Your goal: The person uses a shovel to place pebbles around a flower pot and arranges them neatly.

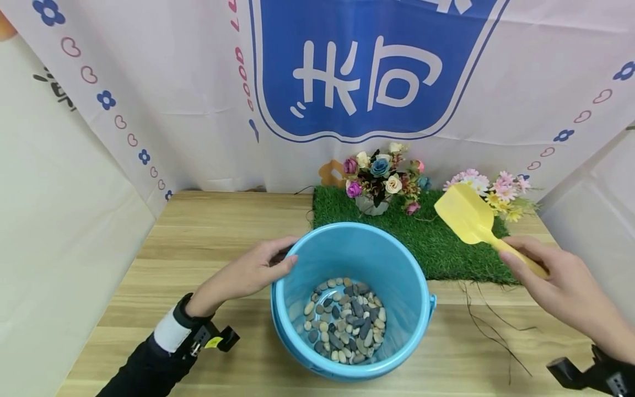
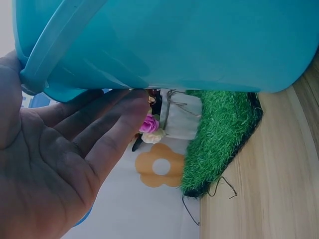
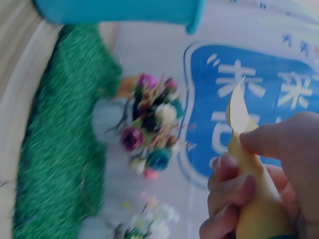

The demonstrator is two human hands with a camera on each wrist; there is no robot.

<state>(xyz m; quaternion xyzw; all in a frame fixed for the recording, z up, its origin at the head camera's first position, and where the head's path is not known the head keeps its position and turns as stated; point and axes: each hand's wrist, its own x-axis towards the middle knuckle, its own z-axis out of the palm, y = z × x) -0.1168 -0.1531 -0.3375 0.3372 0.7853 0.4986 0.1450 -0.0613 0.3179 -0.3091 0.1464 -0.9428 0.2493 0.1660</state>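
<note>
A blue bucket (image 1: 354,242) stands on the wooden table, with grey, black and tan pebbles (image 1: 347,325) over its bottom. My left hand (image 1: 253,270) touches the bucket's left side, thumb at the rim. In the left wrist view its fingers (image 2: 114,134) extend straight along the outer wall, near the bucket's handle (image 2: 55,45). My right hand (image 1: 560,275) grips a yellow toy shovel (image 1: 463,212) by its handle, raised to the right of the bucket. The shovel's scoop carries nothing visible and points up and left. In the right wrist view the thumb presses along the handle.
Behind the bucket lies a green artificial grass mat (image 1: 446,253). On it stand a pot of mixed roses (image 1: 382,176) and pink and yellow flowers (image 1: 501,190). Dark loose strands (image 1: 488,325) trail over the table (image 1: 198,231). A printed white cloth (image 1: 198,82) hangs behind.
</note>
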